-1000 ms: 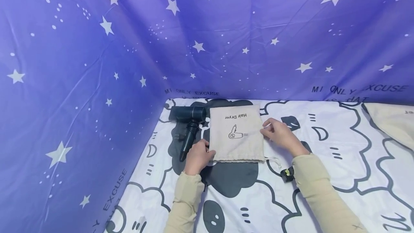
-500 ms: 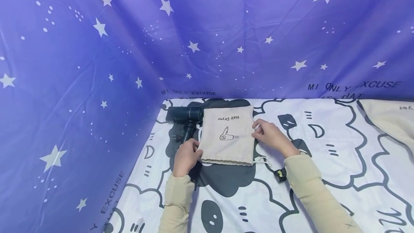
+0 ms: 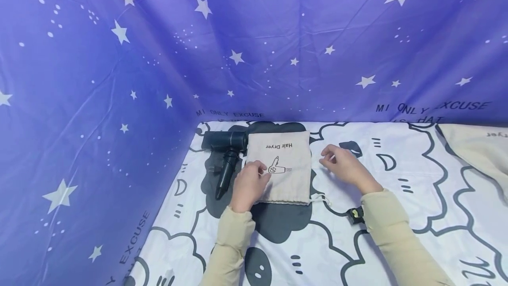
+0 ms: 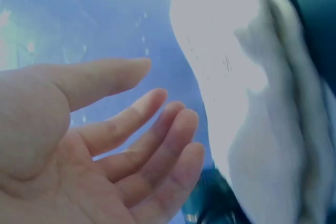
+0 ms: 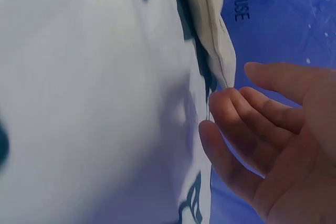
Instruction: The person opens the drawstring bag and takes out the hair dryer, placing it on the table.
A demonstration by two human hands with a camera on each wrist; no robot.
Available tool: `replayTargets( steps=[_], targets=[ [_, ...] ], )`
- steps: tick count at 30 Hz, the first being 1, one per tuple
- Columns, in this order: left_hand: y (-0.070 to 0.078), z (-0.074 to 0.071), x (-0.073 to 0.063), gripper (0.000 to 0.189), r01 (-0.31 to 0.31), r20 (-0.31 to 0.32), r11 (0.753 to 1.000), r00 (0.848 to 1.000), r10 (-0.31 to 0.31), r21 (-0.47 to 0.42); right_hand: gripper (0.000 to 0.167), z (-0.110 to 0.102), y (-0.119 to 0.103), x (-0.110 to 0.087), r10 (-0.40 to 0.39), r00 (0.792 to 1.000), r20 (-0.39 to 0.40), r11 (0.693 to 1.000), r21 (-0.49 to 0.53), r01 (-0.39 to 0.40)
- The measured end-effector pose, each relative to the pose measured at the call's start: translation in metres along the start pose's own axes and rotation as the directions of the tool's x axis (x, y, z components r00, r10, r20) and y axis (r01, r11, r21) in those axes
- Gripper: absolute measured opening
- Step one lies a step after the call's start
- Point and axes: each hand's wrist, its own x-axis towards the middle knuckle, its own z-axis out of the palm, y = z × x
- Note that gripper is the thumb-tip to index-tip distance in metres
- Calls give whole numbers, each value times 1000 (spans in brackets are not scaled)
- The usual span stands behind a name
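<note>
A cream drawstring bag (image 3: 291,184) printed "Hair Dryer" lies flat in the head view, its gathered mouth toward me and its cord at the near right corner. Over its left near part hovers my left hand (image 3: 250,184); in the left wrist view its fingers (image 4: 181,129) are loosely bent, apart from the cloth, with nothing between them. To the right of the bag, my right hand (image 3: 344,167) is held off its edge, fingers relaxed and holding nothing. Left of the bag lies a dark hair dryer (image 3: 224,141), handle toward me, its plug (image 3: 214,169) beside the handle.
Another cream bag (image 3: 480,149) lies at the far right, partly out of view. Purple star-printed curtains (image 3: 278,47) hang behind and at the left. A white cloth with black cartoon sheep (image 3: 409,215) covers the surface.
Both hands have come off the bag's edges: the left one moved over the bag, the right one drew away rightward. Earlier the bag shifted slightly left, close against the hair dryer.
</note>
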Motion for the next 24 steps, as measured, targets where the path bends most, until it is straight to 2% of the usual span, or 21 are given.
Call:
replayTargets(
  steps=[6,16,20,24],
  targets=[
    [25,18,8,13,-78,16,997,997,78,-20,19,-18,13,-13,20,999,-49,999,-32,-22],
    [61,46,16,11,-179,67,984,981,180,-25,25,-51,36,-41,76,996,-56,995,-67,-80],
    [71,54,18,11,-192,86,981,977,194,-31,26,-61,45,-50,92,993,-77,992,-79,-98],
    [82,60,18,12,-172,126,985,977,174,-23,25,-66,54,-57,94,989,-110,989,-103,-106]
  ],
)
